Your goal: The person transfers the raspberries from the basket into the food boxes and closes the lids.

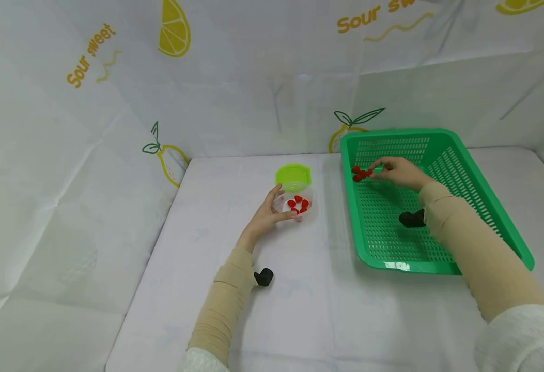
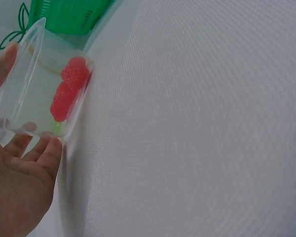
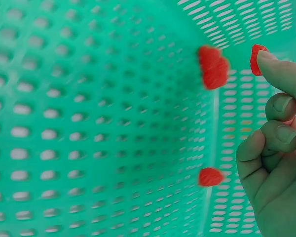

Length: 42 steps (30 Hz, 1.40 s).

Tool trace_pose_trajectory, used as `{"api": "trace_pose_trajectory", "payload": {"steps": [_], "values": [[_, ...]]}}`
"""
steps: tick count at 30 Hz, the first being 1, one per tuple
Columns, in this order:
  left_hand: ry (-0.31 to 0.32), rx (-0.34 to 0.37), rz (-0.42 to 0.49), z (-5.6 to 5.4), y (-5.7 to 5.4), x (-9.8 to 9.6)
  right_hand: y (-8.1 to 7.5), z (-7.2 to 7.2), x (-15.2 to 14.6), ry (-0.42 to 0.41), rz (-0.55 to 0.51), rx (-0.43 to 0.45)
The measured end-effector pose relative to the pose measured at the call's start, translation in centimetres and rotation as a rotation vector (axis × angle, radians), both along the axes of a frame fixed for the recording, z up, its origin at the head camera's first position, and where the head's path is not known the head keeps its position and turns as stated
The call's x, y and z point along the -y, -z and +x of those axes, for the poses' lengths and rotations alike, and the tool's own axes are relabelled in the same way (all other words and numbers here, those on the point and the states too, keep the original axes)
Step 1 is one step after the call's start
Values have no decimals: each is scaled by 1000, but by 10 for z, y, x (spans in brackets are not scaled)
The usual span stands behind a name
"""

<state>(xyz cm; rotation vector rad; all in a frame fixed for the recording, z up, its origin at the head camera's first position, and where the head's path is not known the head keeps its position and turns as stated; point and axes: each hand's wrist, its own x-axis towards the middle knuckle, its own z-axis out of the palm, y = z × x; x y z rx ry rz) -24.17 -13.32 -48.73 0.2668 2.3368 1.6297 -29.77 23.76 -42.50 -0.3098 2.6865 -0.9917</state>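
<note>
My left hand (image 1: 264, 217) holds a clear plastic container (image 1: 310, 199), thumb on one side and fingers on the other. Several red raspberries (image 2: 75, 73) lie on the container's bottom. Inside the green basket (image 1: 366, 248), my right hand (image 1: 404, 173) pinches one raspberry (image 3: 256, 60) between thumb and finger, just above the basket floor. In the right wrist view, more raspberries (image 3: 213, 68) rest in the basket near its left side, close to the pinched one. A lime-green lid (image 1: 294, 173) is at the container's far side; whether it is attached cannot be told.
The wide basket stands at the right of the white-covered table (image 1: 295, 310), its raised rim around my right hand. A lemon-printed sheet (image 1: 244, 103) hangs behind the table. A black wrist camera (image 1: 264, 277) sticks out beside my left forearm, another (image 1: 412, 219) beside my right.
</note>
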Motion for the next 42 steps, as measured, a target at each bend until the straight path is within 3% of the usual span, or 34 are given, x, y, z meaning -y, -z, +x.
{"api": "trace_pose_trajectory", "payload": {"steps": [8,16,23,33,42], "values": [[-6,10,-1,-2,1,0,-21,1,9,10,-48,-31],[-8,17,10,-3,2,1,-37,3,20,23,-176,-30],[-8,16,7,-2,2,2,-50,7,35,-6,-178,-50],[-11,27,10,1,0,1,-59,8,57,-49,-224,-83],[-3,21,6,1,-1,0,-60,8,77,-54,-270,-45]]}}
